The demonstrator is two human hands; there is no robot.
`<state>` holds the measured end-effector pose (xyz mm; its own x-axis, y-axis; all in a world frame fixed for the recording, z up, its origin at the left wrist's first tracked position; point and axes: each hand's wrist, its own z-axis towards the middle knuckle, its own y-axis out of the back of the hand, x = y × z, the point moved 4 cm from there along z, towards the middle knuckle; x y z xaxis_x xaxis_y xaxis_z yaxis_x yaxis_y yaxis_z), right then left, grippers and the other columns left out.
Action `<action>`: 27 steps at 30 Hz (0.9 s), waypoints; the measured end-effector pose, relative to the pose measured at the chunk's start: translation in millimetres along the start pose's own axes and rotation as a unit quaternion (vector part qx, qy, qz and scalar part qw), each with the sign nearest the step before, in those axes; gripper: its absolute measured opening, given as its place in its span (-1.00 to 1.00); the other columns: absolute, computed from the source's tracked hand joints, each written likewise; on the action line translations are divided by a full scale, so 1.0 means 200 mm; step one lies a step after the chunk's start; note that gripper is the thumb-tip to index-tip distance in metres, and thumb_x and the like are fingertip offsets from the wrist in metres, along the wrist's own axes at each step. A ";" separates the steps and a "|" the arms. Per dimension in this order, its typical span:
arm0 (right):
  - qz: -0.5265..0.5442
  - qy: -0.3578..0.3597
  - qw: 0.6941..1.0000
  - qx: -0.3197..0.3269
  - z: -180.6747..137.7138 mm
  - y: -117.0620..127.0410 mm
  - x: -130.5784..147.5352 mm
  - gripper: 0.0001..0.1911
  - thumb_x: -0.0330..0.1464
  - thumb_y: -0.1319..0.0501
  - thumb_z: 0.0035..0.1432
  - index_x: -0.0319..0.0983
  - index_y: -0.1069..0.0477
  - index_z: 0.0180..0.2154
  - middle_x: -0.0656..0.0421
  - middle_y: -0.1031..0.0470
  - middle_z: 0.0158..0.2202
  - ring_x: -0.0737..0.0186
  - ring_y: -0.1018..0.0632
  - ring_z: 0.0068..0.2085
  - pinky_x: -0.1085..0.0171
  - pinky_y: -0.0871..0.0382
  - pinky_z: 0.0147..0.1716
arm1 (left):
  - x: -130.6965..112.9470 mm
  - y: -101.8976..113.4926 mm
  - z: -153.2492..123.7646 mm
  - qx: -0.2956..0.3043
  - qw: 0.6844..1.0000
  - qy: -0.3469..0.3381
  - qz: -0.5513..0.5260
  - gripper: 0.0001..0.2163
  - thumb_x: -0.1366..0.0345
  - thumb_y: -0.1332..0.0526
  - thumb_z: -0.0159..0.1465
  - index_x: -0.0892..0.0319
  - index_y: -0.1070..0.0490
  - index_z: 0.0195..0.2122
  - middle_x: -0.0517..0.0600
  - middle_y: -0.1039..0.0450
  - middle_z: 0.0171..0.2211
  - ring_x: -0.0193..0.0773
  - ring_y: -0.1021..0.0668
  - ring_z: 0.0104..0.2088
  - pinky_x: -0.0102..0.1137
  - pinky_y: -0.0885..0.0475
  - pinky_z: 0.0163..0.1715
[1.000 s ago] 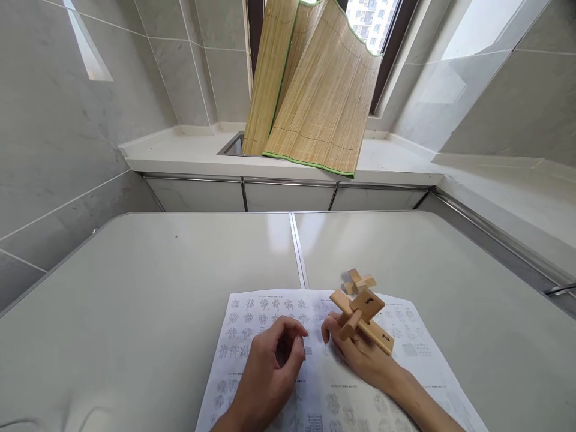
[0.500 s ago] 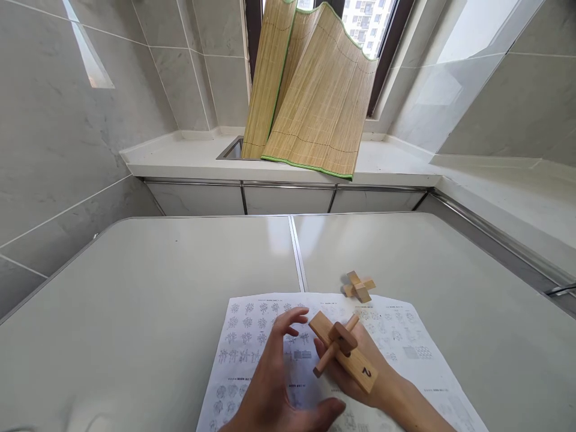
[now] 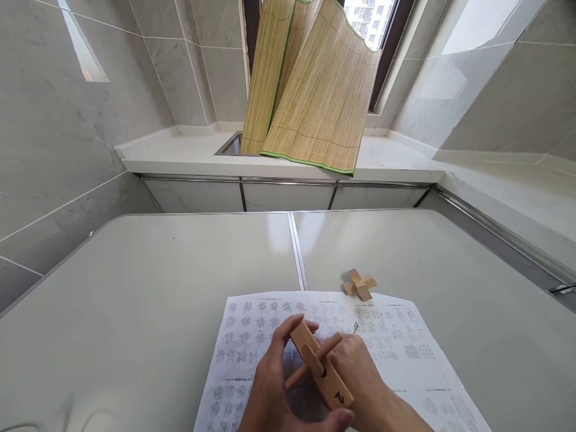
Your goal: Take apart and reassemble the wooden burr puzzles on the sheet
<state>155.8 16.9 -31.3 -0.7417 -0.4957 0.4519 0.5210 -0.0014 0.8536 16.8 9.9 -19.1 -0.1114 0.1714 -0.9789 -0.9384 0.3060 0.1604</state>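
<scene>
A wooden puzzle (image 3: 330, 384) is held over the printed sheet. It is a plank marked "2", with a round dowel (image 3: 297, 377) crossing it and a smaller rounded piece (image 3: 314, 359) set in its middle. My left hand (image 3: 274, 384) spans the plank, fingers at the far end and thumb at the near end beside the number. My right hand (image 3: 360, 375) is curled behind the plank's right side, close to the dowel's upper end; its fingertips are hidden. Beyond the hands lies a cross-shaped wooden puzzle (image 3: 360, 284), at the sheet's far edge.
The printed paper (image 3: 243, 336), covered in small diagrams, lies on a white table (image 3: 135, 288) with a seam down its middle. Behind the table runs a white ledge (image 3: 180, 150), where a bamboo mat (image 3: 319, 102) leans at the window. Tiled walls stand on both sides.
My left hand has closed on the plank, which has moved left and nearer. The dowel and the small piece sit at a different angle. My right hand has turned, knuckles up.
</scene>
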 end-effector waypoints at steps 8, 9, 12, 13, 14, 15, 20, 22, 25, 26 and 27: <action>0.016 0.025 0.999 -0.043 -0.02 -0.06 0.01 -0.76 -0.49 -0.19 -0.18 -0.23 -0.09 -0.63 0.34 -0.12 -0.72 0.42 -0.03 -0.63 0.30 0.15 -0.57 | -0.01 0.02 0.00 -0.030 0.998 -0.043 0.044 -0.14 -0.01 -0.51 0.02 -0.05 -0.17 0.31 0.16 -0.39 0.20 0.12 -0.56 0.11 -0.04 -0.52 0.11; 0.019 0.023 0.998 -0.052 -0.03 -0.07 0.00 -0.75 -0.49 -0.20 -0.19 -0.22 -0.09 -0.63 0.34 -0.10 -0.73 0.42 -0.03 -0.64 0.30 0.15 -0.57 | -0.01 0.02 0.00 -0.033 0.997 -0.052 0.051 -0.12 -0.06 -0.52 -0.02 -0.05 -0.19 0.29 0.16 -0.40 0.19 0.13 -0.57 0.09 -0.03 -0.52 0.10; 0.025 0.017 0.998 -0.059 -0.04 -0.10 -0.03 -0.77 -0.50 -0.20 -0.18 -0.22 -0.13 -0.63 0.33 -0.14 -0.73 0.42 -0.07 -0.65 0.31 0.12 -0.59 | -0.01 0.02 -0.01 -0.044 0.994 -0.061 0.074 -0.09 -0.08 -0.55 -0.07 -0.07 -0.21 0.29 0.13 -0.46 0.14 0.14 -0.59 0.09 -0.02 -0.51 0.12; 0.028 0.018 0.998 -0.060 -0.04 -0.11 -0.04 -0.77 -0.50 -0.20 -0.18 -0.22 -0.13 -0.64 0.33 -0.16 -0.73 0.43 -0.09 -0.66 0.31 0.11 -0.59 | -0.01 0.02 -0.01 -0.048 0.994 -0.060 0.080 -0.08 -0.05 -0.56 -0.07 -0.07 -0.20 0.30 0.13 -0.47 0.13 0.15 -0.58 0.11 -0.02 -0.51 0.13; 0.031 0.020 0.997 -0.062 -0.04 -0.12 -0.04 -0.77 -0.50 -0.20 -0.18 -0.22 -0.12 -0.65 0.32 -0.19 -0.74 0.43 -0.12 -0.67 0.32 0.11 -0.59 | -0.01 0.03 -0.01 -0.052 0.993 -0.059 0.087 -0.07 -0.01 -0.56 -0.06 -0.07 -0.19 0.31 0.13 -0.48 0.12 0.16 -0.58 0.12 -0.01 -0.51 0.14; 0.034 0.022 0.997 -0.064 -0.04 -0.12 -0.04 -0.76 -0.50 -0.20 -0.18 -0.21 -0.12 -0.65 0.31 -0.21 -0.74 0.42 -0.15 -0.68 0.32 0.09 -0.59 | -0.01 0.03 -0.02 -0.053 0.992 -0.056 0.095 -0.08 0.04 -0.56 -0.06 -0.06 -0.19 0.31 0.13 -0.48 0.12 0.17 -0.58 0.12 0.00 -0.50 0.14; 0.042 0.021 0.996 -0.081 -0.05 -0.14 -0.04 -0.81 -0.47 -0.19 -0.09 -0.20 -0.18 -0.60 0.28 -0.32 -0.71 0.38 -0.32 -0.66 0.35 -0.03 -0.56 | -0.03 0.04 -0.01 -0.048 0.990 -0.045 0.127 -0.09 0.09 -0.56 -0.05 -0.06 -0.18 0.32 0.12 -0.52 0.11 0.16 -0.61 0.09 -0.01 -0.53 0.12; 0.044 0.030 0.994 -0.099 -0.06 -0.14 -0.04 -0.83 -0.46 -0.17 -0.08 -0.20 -0.19 -0.59 0.28 -0.32 -0.71 0.38 -0.32 -0.67 0.35 -0.04 -0.57 | -0.03 0.04 -0.01 -0.052 0.990 -0.040 0.125 -0.09 0.09 -0.56 -0.06 -0.08 -0.19 0.31 0.09 -0.54 0.07 0.13 -0.63 0.06 -0.03 -0.55 0.10; 0.046 0.046 0.992 -0.109 -0.07 -0.14 -0.04 -0.86 -0.46 -0.15 -0.06 -0.20 -0.22 -0.58 0.27 -0.34 -0.71 0.38 -0.32 -0.68 0.34 -0.03 -0.57 | -0.02 0.03 -0.02 -0.062 0.992 -0.022 0.107 -0.11 0.10 -0.55 -0.07 -0.06 -0.22 0.30 0.08 -0.56 0.04 0.13 -0.64 0.04 -0.02 -0.55 0.11; 0.048 0.048 0.992 -0.108 -0.07 -0.14 -0.04 -0.86 -0.46 -0.15 -0.05 -0.20 -0.23 -0.57 0.26 -0.35 -0.71 0.37 -0.33 -0.67 0.33 -0.04 -0.57 | -0.01 0.03 -0.02 -0.066 0.993 -0.015 0.100 -0.11 0.09 -0.54 -0.06 -0.05 -0.22 0.30 0.09 -0.56 0.05 0.13 -0.64 0.05 -0.01 -0.54 0.12; 0.049 0.046 0.992 -0.108 -0.07 -0.14 -0.04 -0.86 -0.47 -0.15 -0.05 -0.20 -0.23 -0.57 0.26 -0.36 -0.70 0.37 -0.34 -0.67 0.33 -0.03 -0.57 | -0.01 0.02 -0.03 -0.072 0.993 -0.008 0.093 -0.12 0.07 -0.54 -0.06 -0.03 -0.22 0.30 0.11 -0.56 0.06 0.14 -0.63 0.06 0.01 -0.53 0.13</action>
<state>151.9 8.9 -62.0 -0.6458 -0.5806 0.4958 0.6751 -0.1307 0.7261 10.7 6.2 -17.6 -0.2826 0.2268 -0.9320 -0.9393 0.1316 0.3169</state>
